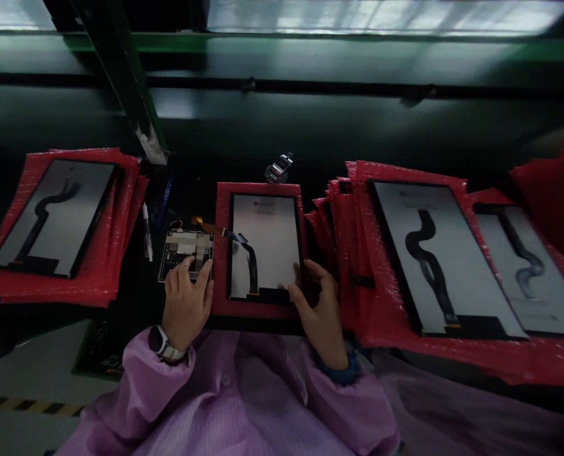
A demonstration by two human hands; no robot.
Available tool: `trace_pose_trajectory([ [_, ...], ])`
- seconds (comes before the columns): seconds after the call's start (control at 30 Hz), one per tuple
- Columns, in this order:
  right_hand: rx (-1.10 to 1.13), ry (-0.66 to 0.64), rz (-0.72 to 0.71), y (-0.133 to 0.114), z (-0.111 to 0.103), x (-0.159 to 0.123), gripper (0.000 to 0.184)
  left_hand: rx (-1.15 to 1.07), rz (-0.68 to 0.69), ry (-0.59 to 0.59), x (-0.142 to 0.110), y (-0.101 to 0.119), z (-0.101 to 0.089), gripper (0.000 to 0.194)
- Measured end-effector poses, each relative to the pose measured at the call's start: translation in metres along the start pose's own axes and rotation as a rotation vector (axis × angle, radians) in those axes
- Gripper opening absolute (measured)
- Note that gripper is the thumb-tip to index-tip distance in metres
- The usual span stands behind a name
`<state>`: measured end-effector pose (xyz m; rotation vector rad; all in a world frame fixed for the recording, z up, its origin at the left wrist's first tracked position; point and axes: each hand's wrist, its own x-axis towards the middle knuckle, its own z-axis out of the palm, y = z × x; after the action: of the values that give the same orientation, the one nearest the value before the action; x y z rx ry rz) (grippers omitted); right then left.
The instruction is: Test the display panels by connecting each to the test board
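A display panel (267, 244) with a dark flex cable lies face down on a red bubble-wrap sheet (222, 253) in front of me. My left hand (187, 304), with a watch at the wrist, rests with bent fingers on a small circuit board (187, 248) just left of the panel. A thin cable runs from that board to the panel. My right hand (317, 304) touches the panel's lower right corner, thumb on its surface and fingers spread along the edge.
A stack of red sheets with a panel (54, 215) on top sits at the left. More panels (441, 256) on red sheets lie at the right. A pen (147, 231) and a metal clip (278, 168) lie on the dark bench.
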<state>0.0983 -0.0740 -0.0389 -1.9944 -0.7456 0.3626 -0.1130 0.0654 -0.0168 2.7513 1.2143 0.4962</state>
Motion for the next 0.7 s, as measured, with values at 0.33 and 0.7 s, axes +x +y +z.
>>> trace_pose_trajectory([
  [0.33, 0.01, -0.003, 0.013, 0.0005, 0.0012, 0.0002, 0.055, 0.025, 0.014, -0.01, 0.0013, -0.0011, -0.0007, 0.042],
  [0.7, 0.067, -0.032, 0.014, 0.0035, 0.0002, 0.0016, 0.06, -0.048, 0.155, 0.08, -0.0026, -0.0056, -0.0025, 0.039],
])
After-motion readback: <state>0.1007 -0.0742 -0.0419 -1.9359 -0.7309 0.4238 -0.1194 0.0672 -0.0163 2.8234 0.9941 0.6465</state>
